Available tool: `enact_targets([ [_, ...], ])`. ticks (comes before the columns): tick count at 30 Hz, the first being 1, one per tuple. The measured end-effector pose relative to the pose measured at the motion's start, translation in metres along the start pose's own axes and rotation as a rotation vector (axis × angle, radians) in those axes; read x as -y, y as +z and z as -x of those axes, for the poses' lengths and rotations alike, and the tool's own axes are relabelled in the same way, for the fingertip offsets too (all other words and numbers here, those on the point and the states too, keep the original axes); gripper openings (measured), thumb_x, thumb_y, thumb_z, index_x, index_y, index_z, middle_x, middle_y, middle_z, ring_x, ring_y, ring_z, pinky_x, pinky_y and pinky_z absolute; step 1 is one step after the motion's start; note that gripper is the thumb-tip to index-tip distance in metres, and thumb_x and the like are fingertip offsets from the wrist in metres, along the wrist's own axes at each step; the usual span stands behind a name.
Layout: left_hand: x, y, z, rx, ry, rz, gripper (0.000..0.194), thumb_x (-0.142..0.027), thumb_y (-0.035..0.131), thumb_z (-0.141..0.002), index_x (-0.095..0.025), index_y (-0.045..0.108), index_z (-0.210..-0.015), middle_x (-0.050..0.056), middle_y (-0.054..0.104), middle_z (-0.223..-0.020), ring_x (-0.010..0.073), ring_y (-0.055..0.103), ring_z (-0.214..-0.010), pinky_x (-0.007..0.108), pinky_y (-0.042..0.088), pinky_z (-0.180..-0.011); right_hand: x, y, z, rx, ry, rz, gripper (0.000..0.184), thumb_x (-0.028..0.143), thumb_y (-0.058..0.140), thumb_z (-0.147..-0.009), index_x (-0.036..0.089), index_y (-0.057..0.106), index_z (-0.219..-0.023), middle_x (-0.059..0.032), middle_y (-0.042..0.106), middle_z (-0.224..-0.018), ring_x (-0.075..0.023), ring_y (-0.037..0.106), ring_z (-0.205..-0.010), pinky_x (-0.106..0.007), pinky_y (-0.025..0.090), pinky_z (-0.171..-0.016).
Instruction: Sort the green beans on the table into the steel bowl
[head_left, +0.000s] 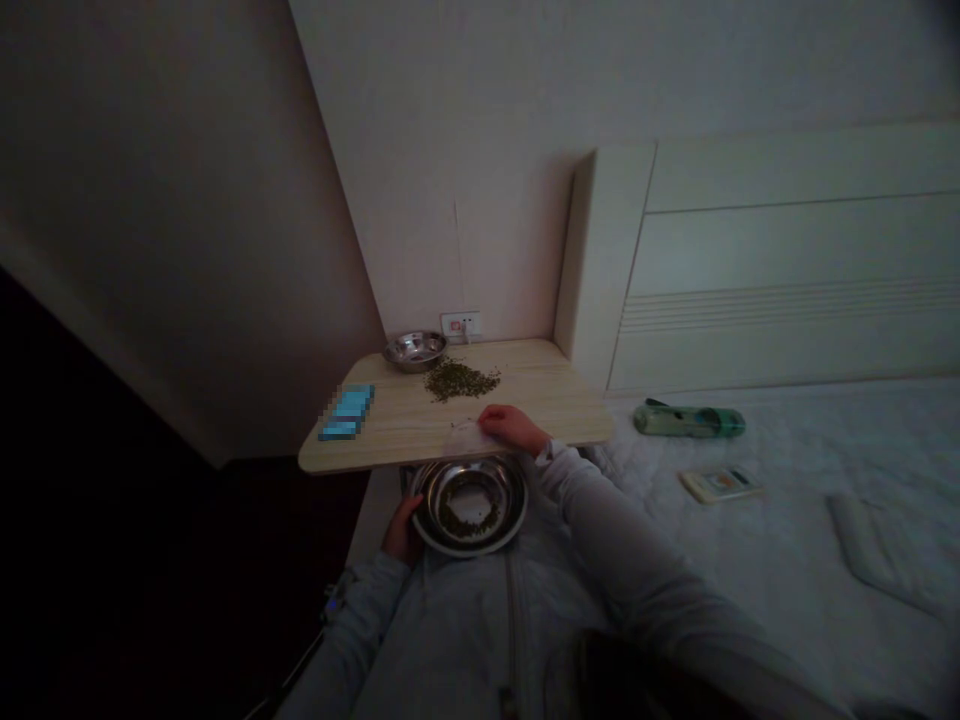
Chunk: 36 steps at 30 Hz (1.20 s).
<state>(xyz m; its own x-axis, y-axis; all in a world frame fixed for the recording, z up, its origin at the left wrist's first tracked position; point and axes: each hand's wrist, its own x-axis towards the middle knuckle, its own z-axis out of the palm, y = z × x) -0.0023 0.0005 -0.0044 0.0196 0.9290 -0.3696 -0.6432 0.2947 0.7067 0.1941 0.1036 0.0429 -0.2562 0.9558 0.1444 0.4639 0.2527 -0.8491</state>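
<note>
Dim bedroom light falls over a pale wood-grain tabletop jutting out from the corner beside the bed. At its near edge the right hand rests with its fingers curled inward, the grip loosely closed, just beside a small translucent scrap of what may be plastic film; whether the fingertips pinch it cannot be told. Below that edge, the left hand clasps the rim of a round stainless steel bowl held at the person's lap, its fingers pressed against the outer wall. Inside lies a thin scatter of small dark green beans, granular against the polished metal. A larger loose heap of beans sits on the tabletop, and behind it a smaller steel bowl stands by the wall, near a white wall socket. A blurred blue packet lies towards the tabletop's left end. To the right, on the quilted bed, lie a green cylindrical case and a small booklet, below a panelled headboard.
</note>
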Motion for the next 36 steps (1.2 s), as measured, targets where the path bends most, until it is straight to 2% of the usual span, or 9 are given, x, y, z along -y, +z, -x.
enact_targets([
  [4, 0.0003, -0.0011, -0.0005, -0.006, -0.012, -0.001, 0.010, -0.019, 0.055, -0.055, -0.017, 0.061, -0.063, 0.003, 0.066, -0.063, 0.0230, 0.058, -0.081, 0.030, 0.043, -0.070, -0.0024, -0.0008, -0.0019, -0.058, 0.016, -0.118, 0.016, 0.021, 0.044, -0.058, 0.015, 0.056, -0.066, 0.0027, 0.053, -0.057, -0.0080, 0.044, -0.054, -0.019, 0.034, -0.055],
  [7, 0.0009, -0.0018, -0.0011, -0.011, -0.013, -0.001, 0.011, -0.020, 0.055, -0.055, -0.017, 0.061, -0.064, 0.003, 0.066, -0.064, 0.0232, 0.058, -0.080, 0.031, 0.043, -0.070, -0.0050, -0.0031, -0.0031, -0.228, 0.044, -0.199, 0.019, 0.022, 0.041, -0.060, 0.015, 0.055, -0.071, 0.0024, 0.052, -0.055, -0.0082, 0.045, -0.053, -0.019, 0.035, -0.054],
  [10, 0.0006, -0.0008, -0.0006, -0.019, -0.018, -0.012, 0.008, -0.020, 0.055, -0.055, -0.016, 0.061, -0.060, 0.004, 0.066, -0.061, 0.0238, 0.058, -0.080, 0.031, 0.044, -0.069, -0.0073, -0.0053, -0.0032, -0.419, 0.061, -0.161, 0.022, 0.025, 0.039, -0.062, 0.015, 0.054, -0.073, 0.0013, 0.054, -0.057, -0.0094, 0.047, -0.057, -0.021, 0.036, -0.059],
  [13, -0.0006, 0.0009, 0.0006, -0.034, -0.006, -0.017, 0.006, -0.019, 0.055, -0.055, -0.017, 0.060, -0.057, 0.003, 0.065, -0.057, 0.0234, 0.058, -0.078, 0.031, 0.044, -0.068, -0.0085, -0.0055, -0.0029, -0.499, 0.076, -0.107, 0.023, 0.026, 0.038, -0.064, 0.015, 0.054, -0.075, 0.0007, 0.054, -0.059, -0.0102, 0.048, -0.060, -0.022, 0.036, -0.060],
  [22, -0.0005, 0.0004, 0.0005, -0.051, 0.005, -0.030, 0.006, -0.019, 0.056, -0.054, -0.017, 0.060, -0.056, 0.003, 0.065, -0.056, 0.0227, 0.059, -0.076, 0.030, 0.044, -0.067, -0.0062, -0.0029, -0.0009, -0.449, 0.065, 0.048, 0.020, 0.022, 0.041, -0.063, 0.016, 0.056, -0.075, 0.0011, 0.055, -0.060, -0.0095, 0.047, -0.056, -0.021, 0.034, -0.055],
  [36, 0.0002, -0.0002, -0.0004, -0.040, 0.014, -0.028, 0.006, -0.020, 0.056, -0.054, -0.017, 0.061, -0.056, 0.003, 0.064, -0.054, 0.0228, 0.058, -0.076, 0.030, 0.044, -0.070, -0.0039, -0.0031, -0.0003, -0.394, 0.079, 0.050, 0.017, 0.024, 0.042, -0.066, 0.016, 0.056, -0.073, 0.0011, 0.055, -0.059, -0.0096, 0.048, -0.060, -0.021, 0.035, -0.059],
])
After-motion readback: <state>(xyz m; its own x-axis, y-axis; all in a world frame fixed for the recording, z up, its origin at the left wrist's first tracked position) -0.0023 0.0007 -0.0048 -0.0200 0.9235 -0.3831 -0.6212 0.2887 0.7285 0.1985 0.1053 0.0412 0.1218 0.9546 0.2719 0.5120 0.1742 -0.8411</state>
